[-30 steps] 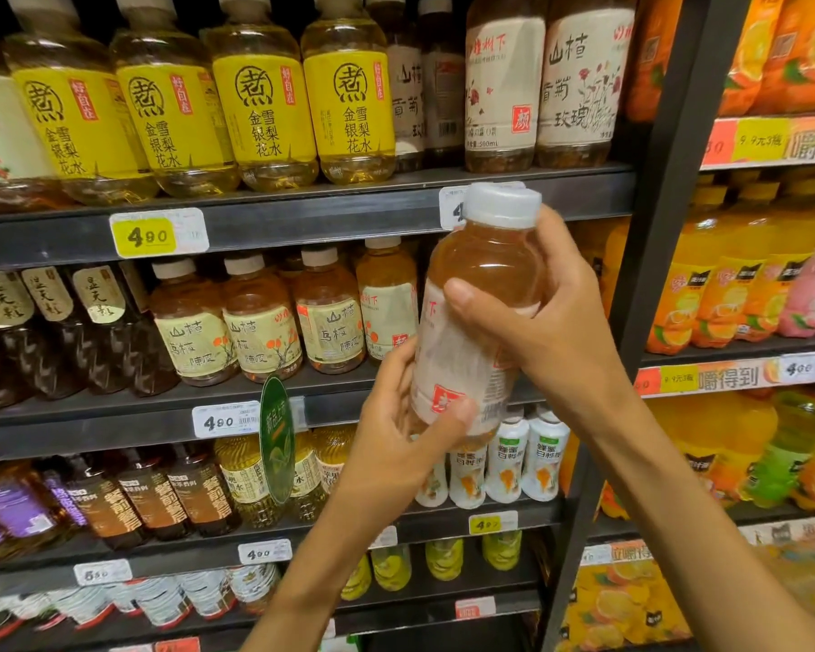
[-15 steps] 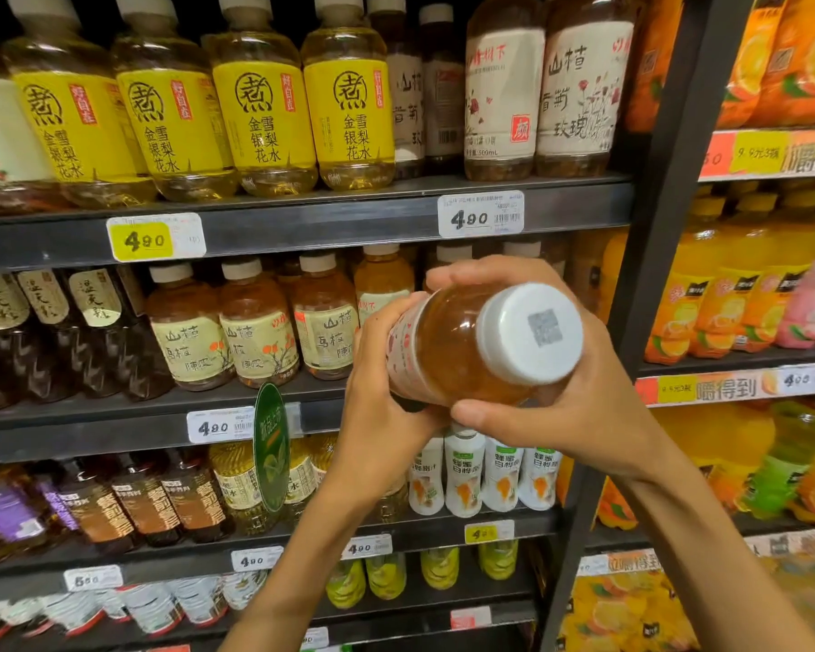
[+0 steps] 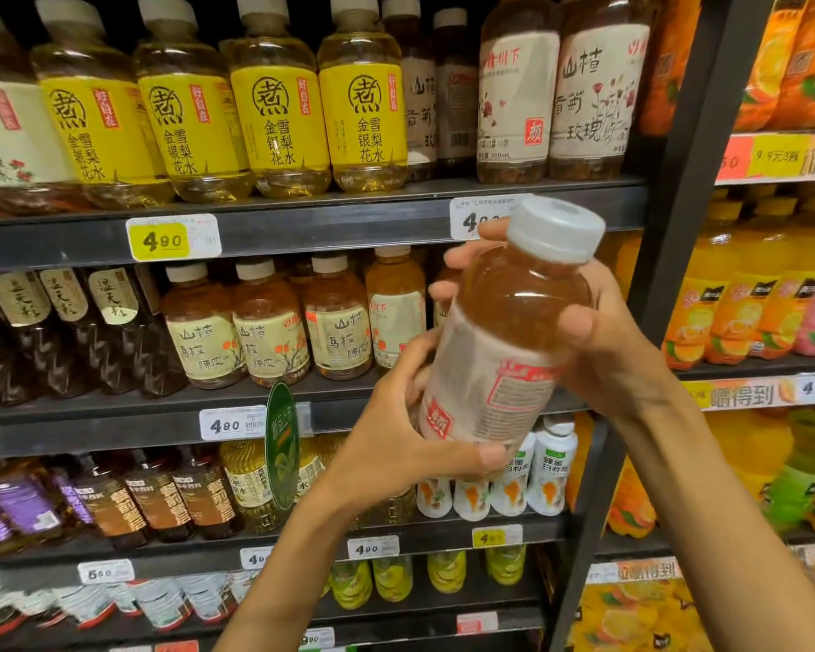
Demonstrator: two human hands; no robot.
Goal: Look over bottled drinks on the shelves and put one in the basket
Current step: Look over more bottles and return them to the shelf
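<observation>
Evidently mid-inspection: amber bottle (image 3: 514,350) was held off the shelves (image 3: 330,218), tilted, white cap (image 3: 556,230) up and right, printed label panel facing the camera. Left hand (image 3: 396,435) cupped its lower end, thumb under the base; right hand (image 3: 603,341) wrapped the shoulder, thumb across the front. No basket in view. Next, judged: finish reading, then lower it out of frame with one hand, minding the smooth plastic.

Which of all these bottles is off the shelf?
The amber drink bottle with the white cap, tilted, gripped by the left hand and right hand. All others stand shelved.
</observation>
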